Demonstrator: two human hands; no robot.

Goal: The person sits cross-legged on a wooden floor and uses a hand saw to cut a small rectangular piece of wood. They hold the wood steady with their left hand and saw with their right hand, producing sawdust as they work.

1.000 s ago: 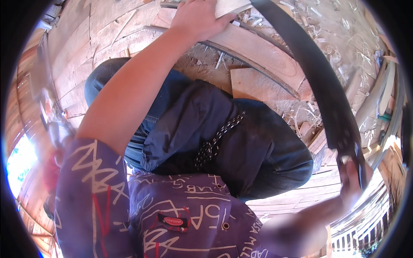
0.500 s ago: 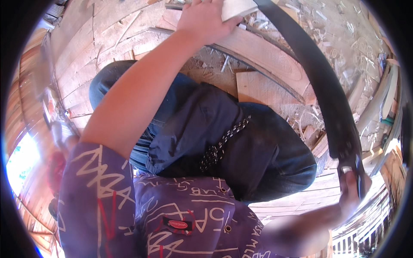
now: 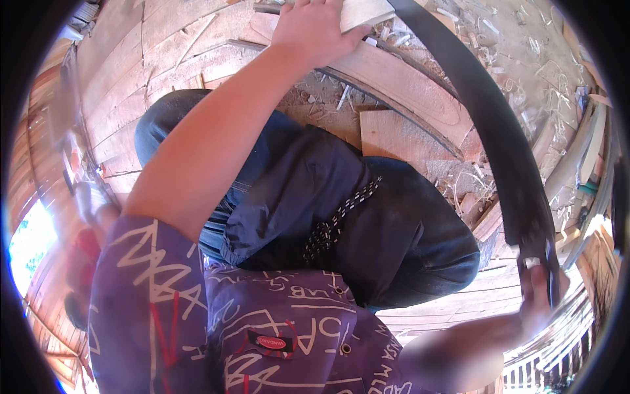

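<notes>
In my right hand point(image 3: 542, 292) is the handle of a handsaw; the fingers are wrapped round its grip, low at the right. The long dark saw blade point(image 3: 482, 105) runs up and leftward, its far end beside the end of a pale wooden piece point(image 3: 367, 14) at the top. My left hand point(image 3: 314, 33) bears down on that piece, thumb along its near side, fingertips cut off by the picture's upper edge. Under and beside the left hand lies a longer curved board point(image 3: 407, 88) with a dark edge.
A short flat board point(image 3: 400, 134) lies by my bent legs point(image 3: 420, 230). Wood shavings point(image 3: 535, 49) and offcuts litter the floor beyond the saw. Long strips of wood point(image 3: 584, 154) lie at the far right. Another person point(image 3: 88, 249) shows blurred at the left rim.
My right hand and the saw have shifted slightly down and back toward me. The left hand stays on the wooden piece. The blurred person at the left has moved a little.
</notes>
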